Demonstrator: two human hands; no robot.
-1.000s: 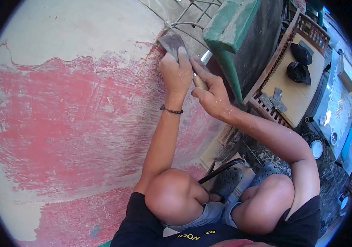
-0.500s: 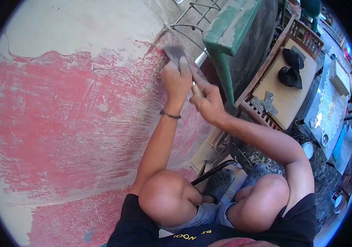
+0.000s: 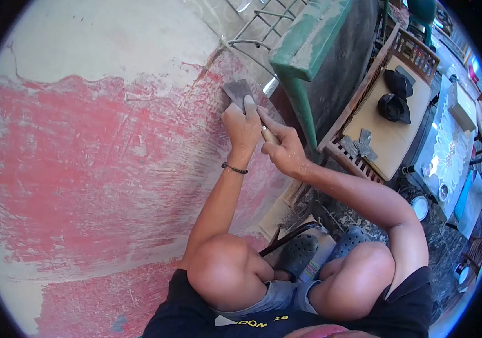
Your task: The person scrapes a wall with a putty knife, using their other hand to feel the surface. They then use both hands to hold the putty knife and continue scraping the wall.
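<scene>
A paint scraper [image 3: 237,92] with a wide metal blade lies against the wall [image 3: 100,169], near the wall's right edge. The wall shows pink-red patches under worn white paint. My left hand [image 3: 242,127], a dark bead bracelet at its wrist, is closed on the scraper near the blade, thumb pressed along it. My right hand [image 3: 286,147] wraps around the wooden handle just behind. Pale dust speckles both hands and the right forearm.
Close to the right of the blade stands a green post with a ledge [image 3: 311,42], beside a metal grille [image 3: 263,28]. A wooden bench [image 3: 407,73] holds black caps and grey pieces. Beyond it is a table with a lace cloth [image 3: 449,146].
Both hands and the scraper have moved slightly down the wall, and the blade is now sharp instead of blurred. The view has shifted a little.
</scene>
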